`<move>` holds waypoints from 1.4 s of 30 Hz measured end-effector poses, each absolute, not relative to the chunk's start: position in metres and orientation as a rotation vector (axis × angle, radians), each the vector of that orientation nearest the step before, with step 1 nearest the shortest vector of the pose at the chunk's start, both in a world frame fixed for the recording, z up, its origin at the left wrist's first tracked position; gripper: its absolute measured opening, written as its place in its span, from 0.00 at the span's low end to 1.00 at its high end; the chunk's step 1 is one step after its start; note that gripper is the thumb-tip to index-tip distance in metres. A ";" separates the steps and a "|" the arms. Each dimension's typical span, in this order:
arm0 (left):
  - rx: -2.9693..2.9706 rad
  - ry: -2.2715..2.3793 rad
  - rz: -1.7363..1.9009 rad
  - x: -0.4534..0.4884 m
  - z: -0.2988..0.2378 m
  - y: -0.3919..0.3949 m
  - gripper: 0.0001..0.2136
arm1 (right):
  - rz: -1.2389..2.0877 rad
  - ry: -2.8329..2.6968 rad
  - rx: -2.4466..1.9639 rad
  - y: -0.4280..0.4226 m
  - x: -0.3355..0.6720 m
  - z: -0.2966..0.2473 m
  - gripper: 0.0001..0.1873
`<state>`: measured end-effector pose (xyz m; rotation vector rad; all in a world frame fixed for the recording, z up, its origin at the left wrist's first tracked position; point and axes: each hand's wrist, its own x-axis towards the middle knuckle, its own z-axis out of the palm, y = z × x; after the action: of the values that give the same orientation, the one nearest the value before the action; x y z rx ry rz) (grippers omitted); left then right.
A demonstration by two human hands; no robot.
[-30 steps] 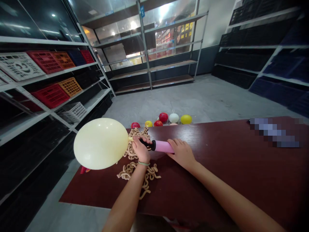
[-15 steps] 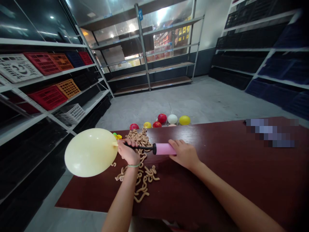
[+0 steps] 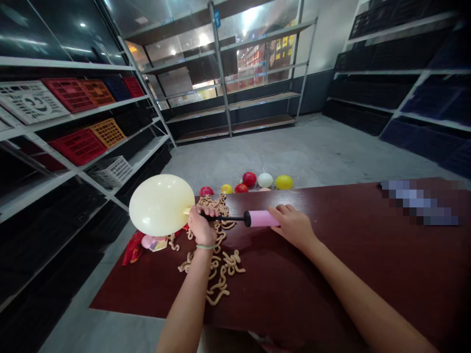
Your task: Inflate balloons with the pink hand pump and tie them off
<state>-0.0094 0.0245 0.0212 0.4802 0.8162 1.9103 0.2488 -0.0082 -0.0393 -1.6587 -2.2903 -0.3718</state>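
Note:
A pale yellow inflated balloon (image 3: 162, 205) sits at the left with its neck at my left hand (image 3: 203, 226). The fingers of that hand are closed round the balloon's neck and the black end of a pink balloon pump (image 3: 264, 218). A thin black rod shows between this hand and the pump's black collar. On the other side, my right hand (image 3: 294, 226) grips the far end of the pink barrel. Many tan, squiggly uninflated long balloons (image 3: 221, 274) lie on the dark red table (image 3: 331, 284), under and around my left hand.
Red and pink deflated balloons (image 3: 133, 248) lie near the table's left edge. Several small inflated balloons (image 3: 284, 182) show beyond the far edge. A blurred bluish item (image 3: 415, 201) lies at the right. Shelves with plastic crates (image 3: 79, 146) line the left wall; a metal rack (image 3: 228, 105) stands behind.
The balloon, pump and both hands have moved right and slightly up. Red and pink deflated balloons now show below the pale yellow balloon. The view has shifted a little. Both grips remain.

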 end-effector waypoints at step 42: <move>0.571 0.866 2.013 0.009 0.006 0.029 0.11 | -0.237 -2.271 -1.754 -0.006 0.239 -0.043 0.20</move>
<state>0.0093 0.0292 0.0059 0.5714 0.8657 2.0126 0.2390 -0.0057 -0.0426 -1.7538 -2.2715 -0.2373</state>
